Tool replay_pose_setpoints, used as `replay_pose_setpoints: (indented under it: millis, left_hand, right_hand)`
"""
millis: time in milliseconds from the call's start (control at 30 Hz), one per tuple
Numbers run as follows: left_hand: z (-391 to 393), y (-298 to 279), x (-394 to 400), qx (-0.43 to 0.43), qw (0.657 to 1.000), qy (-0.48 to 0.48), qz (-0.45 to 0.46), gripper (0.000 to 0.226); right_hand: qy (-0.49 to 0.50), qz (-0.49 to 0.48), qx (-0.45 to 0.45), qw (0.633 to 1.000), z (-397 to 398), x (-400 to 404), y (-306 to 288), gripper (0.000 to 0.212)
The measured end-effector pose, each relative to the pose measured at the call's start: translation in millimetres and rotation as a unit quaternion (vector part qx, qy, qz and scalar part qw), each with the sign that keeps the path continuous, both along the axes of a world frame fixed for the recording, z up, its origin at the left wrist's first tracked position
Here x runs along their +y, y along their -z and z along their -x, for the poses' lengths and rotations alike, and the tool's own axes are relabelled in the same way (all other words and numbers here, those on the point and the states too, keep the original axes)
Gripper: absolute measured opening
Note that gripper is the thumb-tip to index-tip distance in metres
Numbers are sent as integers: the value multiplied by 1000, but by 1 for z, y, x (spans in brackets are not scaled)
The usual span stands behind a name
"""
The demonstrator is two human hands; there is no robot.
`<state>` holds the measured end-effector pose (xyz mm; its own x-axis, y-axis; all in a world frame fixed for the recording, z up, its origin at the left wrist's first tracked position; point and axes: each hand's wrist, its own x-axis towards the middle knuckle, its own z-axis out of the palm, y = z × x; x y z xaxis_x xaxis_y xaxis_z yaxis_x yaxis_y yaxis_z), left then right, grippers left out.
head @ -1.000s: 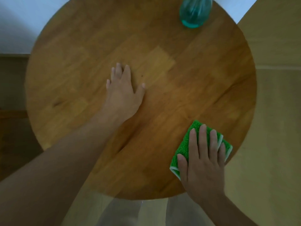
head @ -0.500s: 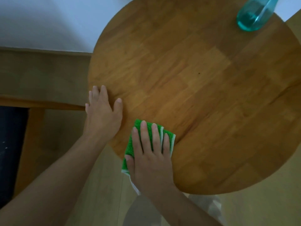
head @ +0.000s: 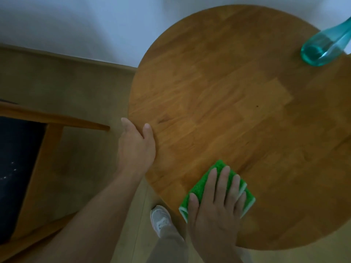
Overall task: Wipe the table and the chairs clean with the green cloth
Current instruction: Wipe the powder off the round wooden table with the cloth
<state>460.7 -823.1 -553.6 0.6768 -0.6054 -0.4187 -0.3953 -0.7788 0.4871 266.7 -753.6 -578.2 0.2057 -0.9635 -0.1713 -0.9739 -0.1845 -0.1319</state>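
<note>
Lower centre: right hand (head: 216, 211) flat, fingers straight, pressing green cloth (head: 206, 184) onto table (head: 228, 103); left hand (head: 135, 147) clasping rim, probably steadying.

- A round wooden table (head: 237, 114) fills the right side of the view, its top built of short joined strips in warm brown tones.
- On the table, at its near edge, lies a folded green cloth (head: 209, 179) with a white underside, pressed flat under the right hand (head: 214, 211).
- The left hand (head: 135, 147) rests at the table's left edge, thumb on the top.
- A teal glass bottle (head: 322, 46) stands on the table's far right side.
- A small dark speck marks the wood near the table's middle.
</note>
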Motion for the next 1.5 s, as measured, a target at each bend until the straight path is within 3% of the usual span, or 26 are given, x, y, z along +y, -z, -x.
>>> replay_pose_setpoints:
  millis: [233, 400, 567, 733, 867, 967, 1033, 1133, 1333, 1500]
  left_hand:
    - [-23, -6, -4, -48, 998, 35, -20, 57]
    - [-35, -15, -12, -8, 999, 38, -35, 76]
    - [-35, -19, -17, 5, 996, 56, -63, 81]
    - [-31, -21, -17, 19, 997, 39, -59, 67]
    - [-36, -16, -13, 74, 996, -51, -14, 87]
    - [-37, -12, -8, 202, 967, -153, 40, 84]
    - [-27, -10, -6, 237, 948, -206, 55, 79]
    - [-12, -8, -3, 143, 967, -210, -6, 78]
    - [11, -11, -9, 73, 984, -152, -49, 71]
    - [41, -15, -8, 62, 988, -125, -58, 72]
  right_hand:
    - [-190, 0, -44, 981, -81, -37, 0, 63]
    - [-191, -8, -31, 981, -120, -58, -5, 65]
    - [-355, -36, -23, 934, -52, -38, -6, 71]
    - [-426, -34, -43, 903, -16, -57, -6, 61]
    - [-430, -38, -65, 900, -80, -114, -4, 62]
    - [-436, -33, -58, 897, -130, -159, -1, 62]
    - [-435, -21, -57, 898, -145, -187, 1, 62]
    - [-392, 1, -53, 918, -146, -231, 1, 61]
    - [-264, -12, -42, 964, -118, -254, 1, 62]
    - [-345, -59, -21, 936, -47, -165, -17, 60]
